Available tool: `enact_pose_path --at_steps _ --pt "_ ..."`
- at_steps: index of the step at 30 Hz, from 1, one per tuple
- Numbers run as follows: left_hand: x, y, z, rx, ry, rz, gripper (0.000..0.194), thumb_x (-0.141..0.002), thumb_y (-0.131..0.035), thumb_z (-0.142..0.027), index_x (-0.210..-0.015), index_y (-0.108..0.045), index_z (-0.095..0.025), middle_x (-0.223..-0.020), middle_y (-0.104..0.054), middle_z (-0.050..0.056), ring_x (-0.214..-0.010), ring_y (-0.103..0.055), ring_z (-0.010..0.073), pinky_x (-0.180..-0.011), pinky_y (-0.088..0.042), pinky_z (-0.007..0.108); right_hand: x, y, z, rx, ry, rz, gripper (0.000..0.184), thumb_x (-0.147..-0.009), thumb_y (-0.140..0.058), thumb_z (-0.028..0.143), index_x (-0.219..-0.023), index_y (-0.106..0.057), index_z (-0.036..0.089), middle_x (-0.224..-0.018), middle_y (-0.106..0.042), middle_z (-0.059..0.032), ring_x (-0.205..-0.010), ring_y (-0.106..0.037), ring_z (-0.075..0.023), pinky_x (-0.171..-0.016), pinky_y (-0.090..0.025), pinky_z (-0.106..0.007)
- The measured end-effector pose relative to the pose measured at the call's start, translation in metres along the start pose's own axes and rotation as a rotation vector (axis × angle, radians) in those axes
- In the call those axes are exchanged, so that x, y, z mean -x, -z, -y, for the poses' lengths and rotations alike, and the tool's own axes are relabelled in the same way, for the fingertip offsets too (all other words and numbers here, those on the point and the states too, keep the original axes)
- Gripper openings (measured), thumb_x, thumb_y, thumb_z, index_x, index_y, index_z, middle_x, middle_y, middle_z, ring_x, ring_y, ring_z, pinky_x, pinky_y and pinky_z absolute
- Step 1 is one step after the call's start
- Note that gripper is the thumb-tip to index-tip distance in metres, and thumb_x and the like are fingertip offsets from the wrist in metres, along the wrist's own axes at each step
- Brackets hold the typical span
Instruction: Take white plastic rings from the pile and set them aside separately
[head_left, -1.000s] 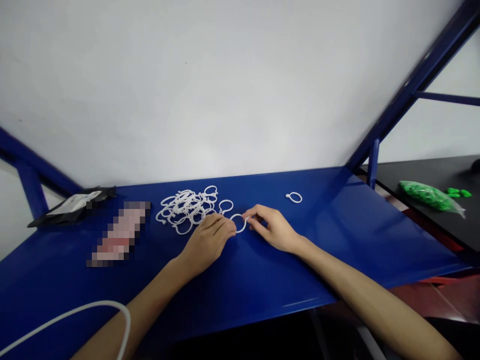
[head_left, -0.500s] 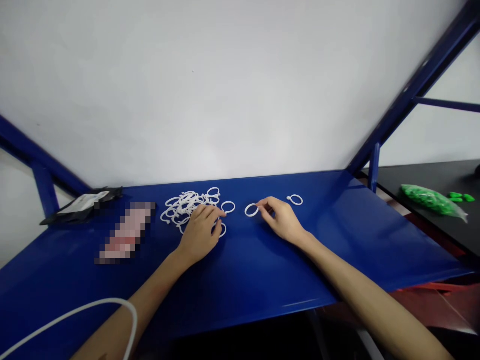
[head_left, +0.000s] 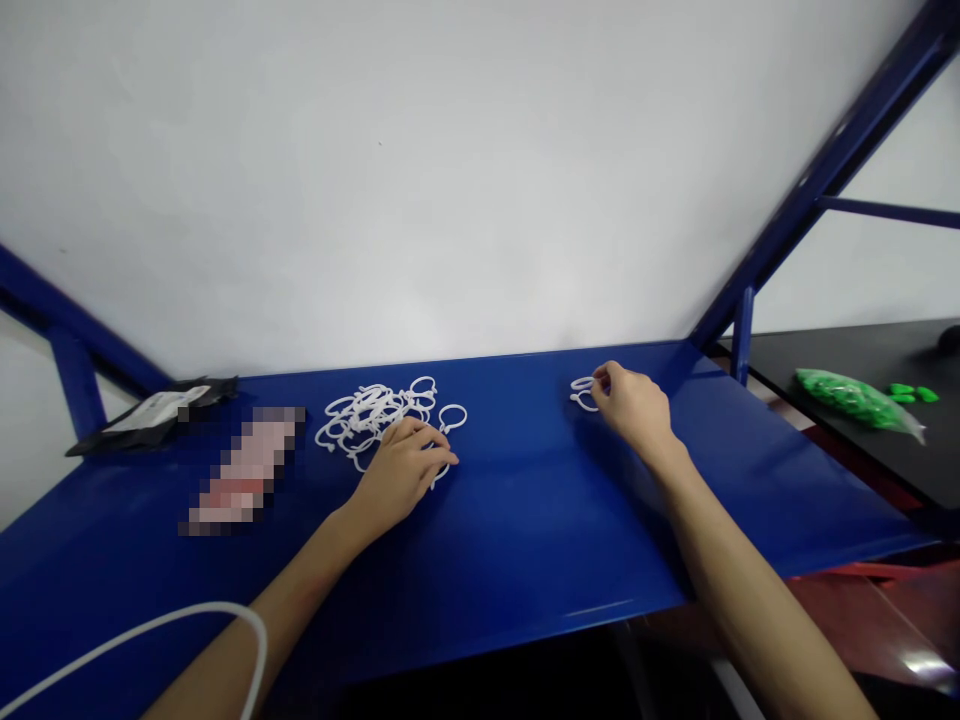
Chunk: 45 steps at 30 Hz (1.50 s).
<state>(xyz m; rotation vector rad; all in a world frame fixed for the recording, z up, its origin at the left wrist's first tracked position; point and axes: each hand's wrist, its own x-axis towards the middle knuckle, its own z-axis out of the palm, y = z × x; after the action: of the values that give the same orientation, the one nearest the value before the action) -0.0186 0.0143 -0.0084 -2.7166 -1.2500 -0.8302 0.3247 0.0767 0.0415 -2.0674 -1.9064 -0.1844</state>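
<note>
Works at a big blue table (head_left: pixel 525 530), likely for a flat place with room to lay small things apart. Lays the left hand (head_left: pixel 401 465) on the near right edge of a heap of white rings (head_left: pixel 375 405), seemingly for an easy reach. Has one half-hidden ring (head_left: pixel 440 477) under those fingers; cannot tell, with the fingertips in the way, if gripped or only touched. Pinches one held ring (head_left: pixel 580 383) by the edge in the right hand (head_left: pixel 634 405), thumb against fingertips, likely for a neat hold. Holds it just behind a loose ring (head_left: pixel 583 403), well apart from the heap, maybe so as not to tangle.

Counts, big to small: one blue table, one black table (head_left: pixel 915 460) off right, two hands, one black packet (head_left: pixel 146 415), one bag of green bits (head_left: pixel 855 402), three loose green bits (head_left: pixel 928 394) beside it, two rings on the right, far too many in the heap for a sure count.
</note>
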Motion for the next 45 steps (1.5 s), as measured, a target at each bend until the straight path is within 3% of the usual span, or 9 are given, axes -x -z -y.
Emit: enact_pose_path --at_steps 5,10,14,18,21,24,30,35,45 --pt "-0.002 0.001 -0.004 -0.049 0.054 -0.039 0.012 -0.094 -0.064 -0.021 -0.091 -0.073 -0.027 -0.096 -0.072 0.002 -0.093 -0.054 0.0237 -0.085 -0.04 0.041 0.001 -0.003 -0.001 0.04 -0.021 0.088 0.029 -0.095 -0.055 0.033 -0.119 -0.066 0.022 -0.097 -0.076 -0.0112 -0.086 -0.072 -0.0269 -0.073 -0.05 -0.035" --pt "-0.007 0.006 -0.013 -0.041 0.122 -0.121 0.011 -0.094 -0.064 -0.024 -0.084 -0.065 -0.022 -0.086 -0.07 0.001 -0.091 -0.057 0.0231 -0.087 -0.041 0.041 0.008 -0.003 0.011 0.012 0.046 0.009 0.032 -0.097 -0.053 0.035 -0.121 -0.065 0.017 -0.103 -0.075 -0.0146 -0.095 -0.07 -0.0308 -0.074 -0.052 -0.038" --pt "-0.007 0.006 -0.016 -0.029 0.127 -0.179 0.013 -0.096 -0.061 -0.024 -0.083 -0.062 -0.021 -0.084 -0.069 0.001 -0.089 -0.058 0.022 -0.088 -0.042 0.04 0.023 -0.009 0.033 -0.286 0.354 0.0 0.023 -0.098 -0.056 0.03 -0.114 -0.067 0.018 -0.103 -0.075 -0.0104 -0.102 -0.068 -0.0276 -0.086 -0.053 -0.04" --pt "-0.006 0.004 -0.016 -0.016 0.11 -0.167 0.013 -0.095 -0.062 -0.025 -0.083 -0.062 -0.022 -0.083 -0.069 0.001 -0.088 -0.058 0.0217 -0.088 -0.043 0.04 0.051 -0.018 0.063 -0.687 0.669 0.209 0.032 -0.099 -0.058 0.031 -0.129 -0.06 0.021 -0.114 -0.072 -0.0076 -0.093 -0.069 -0.0187 -0.087 -0.055 -0.036" --pt "-0.005 0.002 -0.017 0.008 0.069 -0.121 0.012 -0.095 -0.063 -0.025 -0.084 -0.063 -0.021 -0.081 -0.069 0.0 -0.087 -0.057 0.0215 -0.086 -0.043 0.04 0.068 -0.022 0.079 -0.782 0.816 0.324 0.036 -0.101 -0.053 0.031 -0.136 -0.054 0.022 -0.122 -0.068 -0.008 -0.091 -0.069 -0.0163 -0.085 -0.057 -0.034" --pt "-0.004 0.001 -0.019 0.028 0.053 -0.07 0.011 -0.095 -0.064 -0.026 -0.084 -0.065 -0.022 -0.082 -0.07 0.001 -0.088 -0.058 0.0215 -0.084 -0.044 0.039 0.074 -0.024 0.084 -0.769 0.906 0.324 0.025 -0.104 -0.046 0.026 -0.123 -0.06 0.021 -0.115 -0.069 -0.0078 -0.098 -0.069 -0.0179 -0.088 -0.056 -0.034" --pt "-0.006 0.0 -0.016 0.013 0.053 -0.134 0.017 -0.1 -0.057 -0.027 -0.111 -0.069 -0.022 -0.107 -0.073 0.005 -0.104 -0.06 0.0229 -0.095 -0.049 0.043 0.066 -0.026 0.077 -0.76 0.866 0.239 0.017 -0.103 -0.045 0.023 -0.11 -0.06 0.02 -0.105 -0.067 -0.0083 -0.091 -0.067 -0.0186 -0.082 -0.056 -0.034" --pt "-0.002 -0.011 0.0 -0.176 0.099 -0.115 0.038 -0.098 -0.056 -0.026 -0.136 -0.06 -0.022 -0.139 -0.063 0.01 -0.129 -0.051 0.0327 -0.108 -0.043 0.055 0.056 -0.025 0.071 -0.786 0.781 0.16 0.016 -0.104 -0.044 0.025 -0.107 -0.059 0.02 -0.102 -0.066 -0.0084 -0.092 -0.066 -0.0191 -0.084 -0.055 -0.036" --pt "-0.002 -0.017 -0.006 -0.164 0.067 -0.045 0.02 -0.095 -0.059 -0.019 -0.11 -0.071 -0.023 -0.117 -0.071 0.009 -0.118 -0.054 0.0318 -0.103 -0.043 0.054 0.052 -0.028 0.068 -0.78 0.745 0.171 0.014 -0.103 -0.046 0.024 -0.103 -0.06 0.02 -0.099 -0.068 -0.0072 -0.09 -0.067 -0.0189 -0.081 -0.055 -0.035"
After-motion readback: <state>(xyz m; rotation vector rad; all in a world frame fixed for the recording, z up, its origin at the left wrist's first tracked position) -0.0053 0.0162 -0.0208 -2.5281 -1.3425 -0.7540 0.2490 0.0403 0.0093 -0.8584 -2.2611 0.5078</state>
